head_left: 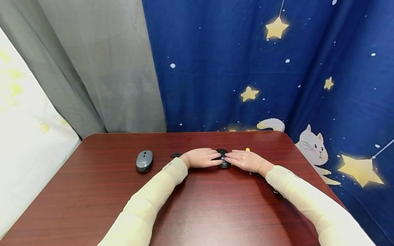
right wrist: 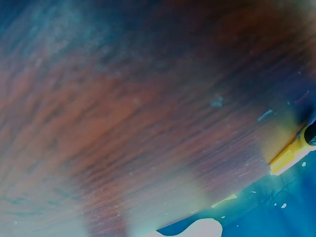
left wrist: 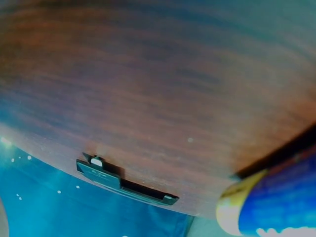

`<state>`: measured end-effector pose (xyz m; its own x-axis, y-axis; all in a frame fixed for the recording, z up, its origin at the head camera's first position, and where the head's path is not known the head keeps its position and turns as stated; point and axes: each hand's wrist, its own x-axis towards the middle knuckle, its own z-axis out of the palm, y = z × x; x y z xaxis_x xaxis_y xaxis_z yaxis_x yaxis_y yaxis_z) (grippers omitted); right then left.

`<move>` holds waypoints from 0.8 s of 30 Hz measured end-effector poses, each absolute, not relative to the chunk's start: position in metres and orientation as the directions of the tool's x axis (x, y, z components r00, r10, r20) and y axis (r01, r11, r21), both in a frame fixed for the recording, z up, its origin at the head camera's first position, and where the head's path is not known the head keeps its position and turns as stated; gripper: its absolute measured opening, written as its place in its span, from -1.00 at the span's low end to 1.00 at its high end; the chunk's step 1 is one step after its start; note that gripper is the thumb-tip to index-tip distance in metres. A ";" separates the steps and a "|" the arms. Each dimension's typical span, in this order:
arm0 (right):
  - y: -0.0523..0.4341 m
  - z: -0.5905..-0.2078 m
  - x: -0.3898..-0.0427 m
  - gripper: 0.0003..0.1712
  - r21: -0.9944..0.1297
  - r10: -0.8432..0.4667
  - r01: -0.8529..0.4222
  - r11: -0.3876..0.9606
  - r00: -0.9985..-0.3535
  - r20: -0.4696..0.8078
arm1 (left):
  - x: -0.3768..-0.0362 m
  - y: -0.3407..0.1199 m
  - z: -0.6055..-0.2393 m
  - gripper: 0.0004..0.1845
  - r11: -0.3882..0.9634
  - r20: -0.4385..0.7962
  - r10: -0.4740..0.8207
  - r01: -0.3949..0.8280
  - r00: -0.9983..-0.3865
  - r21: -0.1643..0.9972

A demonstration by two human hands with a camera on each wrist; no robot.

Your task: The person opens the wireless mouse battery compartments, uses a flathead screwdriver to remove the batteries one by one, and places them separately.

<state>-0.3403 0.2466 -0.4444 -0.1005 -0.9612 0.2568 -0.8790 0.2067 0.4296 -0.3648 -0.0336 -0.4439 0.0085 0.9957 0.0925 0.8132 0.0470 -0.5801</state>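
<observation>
Between the two hands, in the head view, lies a small black rounded device resembling a computer mouse, partly covered by fingers. My left hand reaches in from the left with fingers extended, their tips touching it. From the other side my right hand lays straight fingers on its right part. Beyond the left wrist is a thin black cover piece, also visible in the left wrist view as a dark flat cover. A yellow-handled tool is mostly hidden under the right hand; the right wrist view shows its yellow handle.
A grey and black computer mouse stands on the left of the reddish-brown table. Something small and dark with a white mark sits by the right sleeve. Curtains hang behind the far edge. An unclear blue-and-yellow shape fills a left wrist view corner.
</observation>
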 end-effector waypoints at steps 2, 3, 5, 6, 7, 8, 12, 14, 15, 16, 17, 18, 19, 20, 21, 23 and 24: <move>0.246 -0.444 -0.340 -0.60 0.421 -0.963 -0.883 0.209 -0.110 0.246 | -0.365 -0.033 -0.444 -0.63 0.041 0.097 0.995 0.806 0.020 -0.591; 0.246 -0.443 -0.340 -0.63 0.418 -0.964 -0.884 0.208 -0.112 0.243 | -0.366 -0.033 -0.444 -0.64 0.039 0.098 0.995 0.804 0.025 -0.594; 0.246 -0.444 -0.340 -0.61 0.414 -0.965 -0.886 0.207 -0.115 0.238 | -0.366 -0.032 -0.444 -0.65 0.036 0.101 0.994 0.804 0.030 -0.593; 0.246 -0.444 -0.340 -0.60 0.414 -0.965 -0.886 0.207 -0.115 0.236 | -0.365 -0.032 -0.444 -0.65 0.035 0.104 0.994 0.802 0.033 -0.596; 0.246 -0.444 -0.340 -0.60 0.415 -0.965 -0.886 0.207 -0.115 0.237 | -0.365 -0.032 -0.444 -0.66 0.035 0.106 0.994 0.800 0.037 -0.598; 0.246 -0.444 -0.340 -0.61 0.421 -0.965 -0.883 0.207 -0.113 0.238 | -0.365 -0.031 -0.443 -0.66 0.035 0.111 0.993 0.798 0.041 -0.602; 0.247 -0.445 -0.341 -0.53 0.443 -0.964 -0.874 0.201 -0.096 0.247 | -0.364 -0.029 -0.443 -0.68 0.036 0.124 0.991 0.779 0.054 -0.626; 0.247 -0.445 -0.341 -0.42 0.456 -0.964 -0.868 0.197 -0.087 0.252 | -0.364 -0.028 -0.443 -0.69 0.037 0.127 0.990 0.772 0.057 -0.635; 0.247 -0.446 -0.341 -0.37 0.459 -0.964 -0.867 0.195 -0.083 0.254 | -0.364 -0.028 -0.443 -0.69 0.038 0.128 0.990 0.768 0.058 -0.640; 0.247 -0.446 -0.341 -0.34 0.461 -0.964 -0.866 0.194 -0.080 0.255 | -0.364 -0.027 -0.443 -0.69 0.038 0.128 0.990 0.764 0.059 -0.645; 0.247 -0.446 -0.341 -0.32 0.464 -0.963 -0.864 0.194 -0.076 0.259 | -0.364 -0.027 -0.443 -0.70 0.038 0.128 0.990 0.759 0.060 -0.650; 0.247 -0.447 -0.341 -0.31 0.467 -0.962 -0.863 0.194 -0.074 0.262 | -0.365 -0.026 -0.444 -0.69 0.039 0.125 0.990 0.754 0.058 -0.656; 0.247 -0.447 -0.341 -0.31 0.470 -0.962 -0.861 0.194 -0.073 0.264 | -0.365 -0.026 -0.444 -0.69 0.039 0.123 0.991 0.748 0.057 -0.663; 0.247 -0.447 -0.342 -0.32 0.472 -0.961 -0.860 0.194 -0.071 0.266 | -0.365 -0.026 -0.444 -0.68 0.039 0.121 0.991 0.740 0.057 -0.671; 0.247 -0.447 -0.342 -0.32 0.475 -0.961 -0.859 0.193 -0.067 0.269 | -0.365 -0.025 -0.444 -0.68 0.041 0.120 0.991 0.734 0.057 -0.678; 0.247 -0.447 -0.342 -0.35 0.481 -0.959 -0.856 0.191 -0.059 0.276 | -0.365 -0.024 -0.444 -0.68 0.041 0.123 0.991 0.725 0.061 -0.688; 0.248 -0.447 -0.342 -0.37 0.481 -0.959 -0.856 0.188 -0.055 0.278 | -0.365 -0.024 -0.443 -0.69 0.041 0.127 0.990 0.724 0.065 -0.689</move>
